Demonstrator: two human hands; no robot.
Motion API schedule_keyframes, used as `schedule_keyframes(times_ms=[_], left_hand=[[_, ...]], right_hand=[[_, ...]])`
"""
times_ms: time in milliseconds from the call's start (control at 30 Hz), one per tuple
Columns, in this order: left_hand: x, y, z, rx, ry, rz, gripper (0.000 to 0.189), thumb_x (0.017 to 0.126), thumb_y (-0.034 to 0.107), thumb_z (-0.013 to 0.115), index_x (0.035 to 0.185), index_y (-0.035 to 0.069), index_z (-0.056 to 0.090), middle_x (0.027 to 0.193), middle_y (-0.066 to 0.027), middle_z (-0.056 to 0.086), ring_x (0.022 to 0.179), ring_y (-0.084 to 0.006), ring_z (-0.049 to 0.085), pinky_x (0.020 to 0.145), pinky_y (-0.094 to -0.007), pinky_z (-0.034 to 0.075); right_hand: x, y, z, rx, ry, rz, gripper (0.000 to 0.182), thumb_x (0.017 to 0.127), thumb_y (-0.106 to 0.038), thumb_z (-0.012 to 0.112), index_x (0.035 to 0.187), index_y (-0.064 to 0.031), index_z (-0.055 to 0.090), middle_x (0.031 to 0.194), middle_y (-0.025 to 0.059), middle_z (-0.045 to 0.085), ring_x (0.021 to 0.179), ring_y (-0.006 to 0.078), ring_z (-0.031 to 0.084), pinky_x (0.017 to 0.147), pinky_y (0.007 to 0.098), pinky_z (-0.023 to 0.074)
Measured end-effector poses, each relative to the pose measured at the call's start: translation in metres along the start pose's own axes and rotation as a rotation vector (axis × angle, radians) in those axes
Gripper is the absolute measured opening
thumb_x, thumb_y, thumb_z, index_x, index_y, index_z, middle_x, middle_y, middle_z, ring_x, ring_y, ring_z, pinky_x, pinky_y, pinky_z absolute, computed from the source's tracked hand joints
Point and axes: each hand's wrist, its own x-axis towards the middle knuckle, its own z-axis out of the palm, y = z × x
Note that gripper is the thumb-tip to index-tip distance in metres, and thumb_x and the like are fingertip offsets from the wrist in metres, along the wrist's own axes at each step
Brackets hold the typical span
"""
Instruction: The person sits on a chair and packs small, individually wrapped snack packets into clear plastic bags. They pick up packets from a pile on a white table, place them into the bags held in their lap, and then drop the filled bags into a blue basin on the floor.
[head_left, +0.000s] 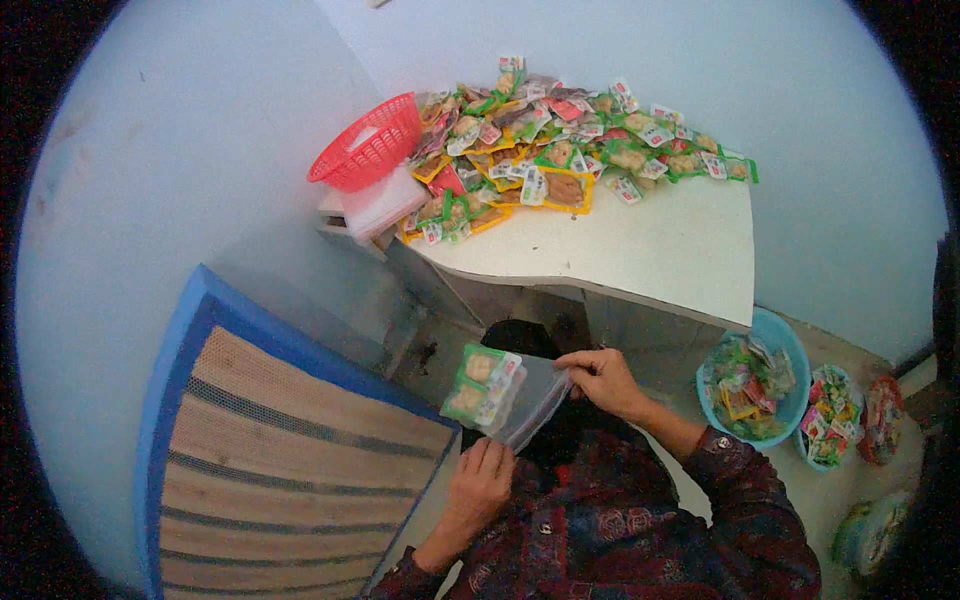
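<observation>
Between my hands, above my lap, is a clear plastic bag (536, 390) with small green-edged snack packets (480, 382) in its far end. My right hand (609, 381) pinches the bag's near right corner between thumb and fingers. At the opposite corner my left hand (486, 476) grips the bag's edge, its fingers curled and its thumb hidden. The packets show pale food pieces through clear film and carry white and red labels with writing. How many packets lie stacked in the bag I cannot tell.
A white table (645, 247) bears a heap of snack packets (525, 142). At its left, a red plastic basket (367, 146) rests on stacked clear bags (386, 202). A blue tub (795, 375) and a smaller basin (829, 416) hold packets on the right. A blue-framed mesh panel (292, 465) stands left.
</observation>
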Motion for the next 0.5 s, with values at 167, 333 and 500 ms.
schedule_keyframes(times_ms=[167,333,500], left_hand=[[0.0,-0.012,-0.012,0.001,0.005,-0.043,0.025,0.075,0.007,0.059,0.098,-0.002,0.064,0.102,-0.0122,0.06,0.101,-0.0288,0.058,0.081,-0.0357,0.051],[-0.007,-0.026,-0.015,-0.07,0.011,-0.059,0.025,0.075,0.004,0.058,0.099,-0.002,0.064,0.103,-0.0126,0.06,0.097,-0.0291,0.059,0.08,-0.0369,0.051],[-0.011,-0.063,-0.038,-0.169,-0.049,-0.224,0.026,0.073,0.0,0.061,0.098,0.001,0.064,0.104,-0.0141,0.06,0.095,-0.0309,0.059,0.078,-0.0389,0.051]], right_hand=[[0.004,0.017,-0.006,-0.001,-0.112,-0.153,0.03,0.078,-0.003,0.065,0.108,-0.0035,0.068,0.093,0.0117,0.069,0.084,0.0227,0.067,0.073,0.0345,0.0536],[0.009,0.005,-0.009,-0.307,-0.134,-0.441,0.025,0.079,-0.005,0.067,0.104,-0.003,0.065,0.091,0.0149,0.063,0.082,0.0313,0.063,0.072,0.0381,0.0534],[0.026,-0.029,0.003,-0.345,-0.062,-0.677,0.013,0.082,-0.004,0.066,0.094,-0.0019,0.063,0.093,0.0137,0.061,0.085,0.0314,0.062,0.074,0.0384,0.0523]])
